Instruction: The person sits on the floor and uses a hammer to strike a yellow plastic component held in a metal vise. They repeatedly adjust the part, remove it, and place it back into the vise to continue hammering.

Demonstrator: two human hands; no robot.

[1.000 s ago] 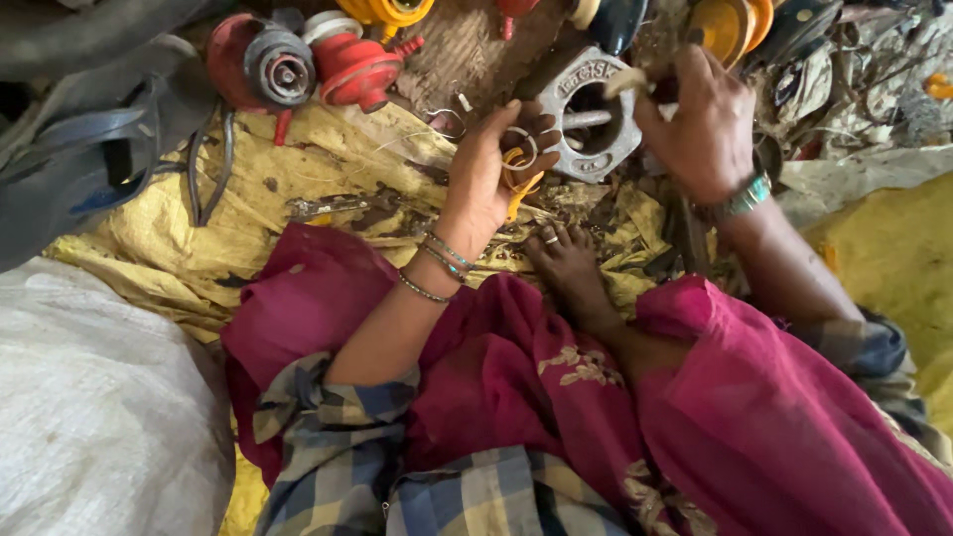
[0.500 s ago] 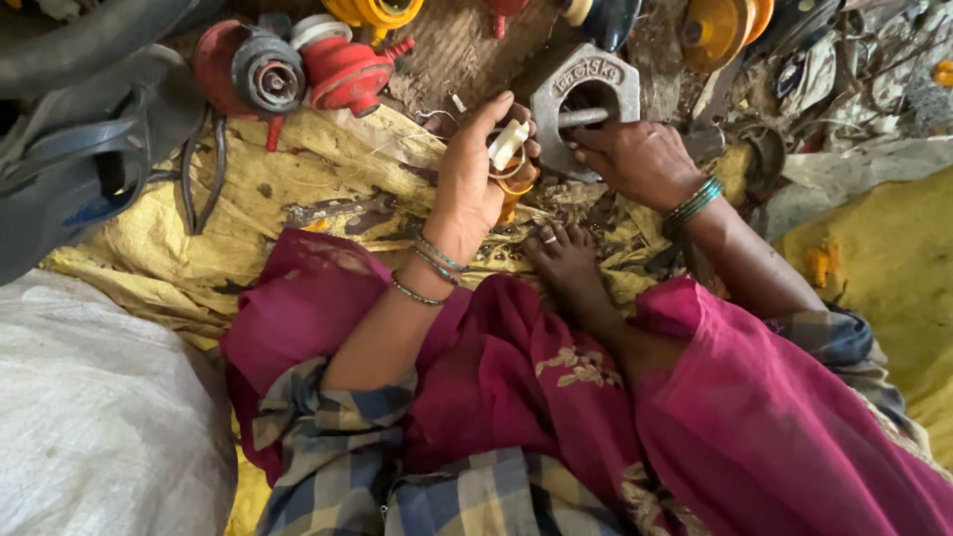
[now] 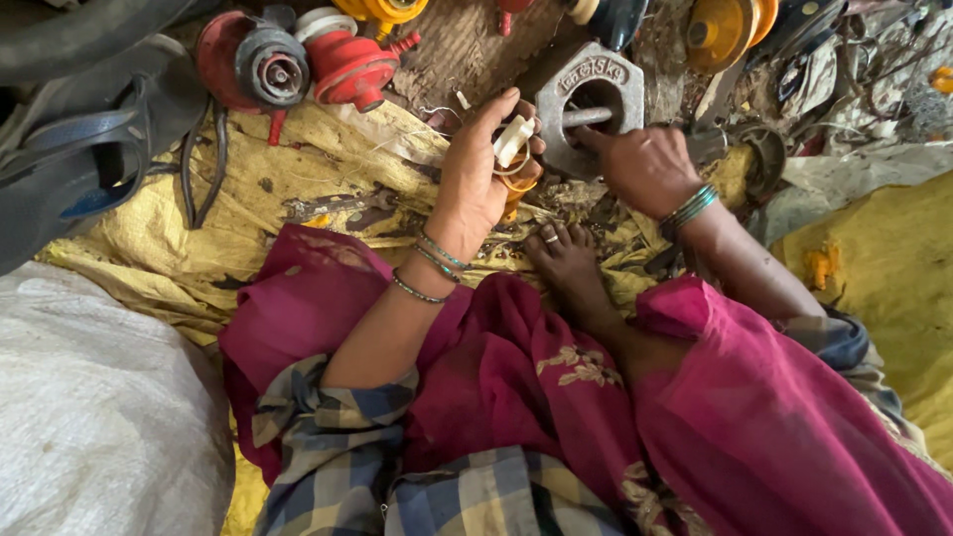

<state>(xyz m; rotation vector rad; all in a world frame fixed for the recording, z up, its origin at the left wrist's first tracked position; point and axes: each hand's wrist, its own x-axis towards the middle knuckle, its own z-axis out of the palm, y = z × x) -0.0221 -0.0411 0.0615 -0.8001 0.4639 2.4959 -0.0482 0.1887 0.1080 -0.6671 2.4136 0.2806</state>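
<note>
I see a yellow woven sheet (image 3: 159,223) spread across the floor, creased and dirty, with a white sack (image 3: 94,417) lying at its near left edge. On the far side, past the sheet, red and grey regulator bodies (image 3: 298,65) lie in a loose row beside orange ones (image 3: 725,30).

Between those and my knees stands a grey metal block (image 3: 596,104) with a round hole through it, upright on the sheet and leaning a little away from me. A thin metal rod (image 3: 586,117) runs across the hole.

My right hand (image 3: 645,169) lies just beside the block on its right, fingers curled; its grip is closed around the near end of the rod, with the knuckles towards me and green bangles on the wrist.

My left hand (image 3: 476,184) is raised just left of the block, palm turned to the right. Its grip is half closed: thumb and fingers pinch a small white and brass part (image 3: 513,149), with a cream plastic piece on top and an orange ring below it. The part sits close to the block's left edge; I cannot tell whether the two touch.

A bare foot (image 3: 566,253) with toe rings rests on the sheet under both hands, and a dark rusty tool (image 3: 338,205) lies flat to the left of the left wrist.
</note>
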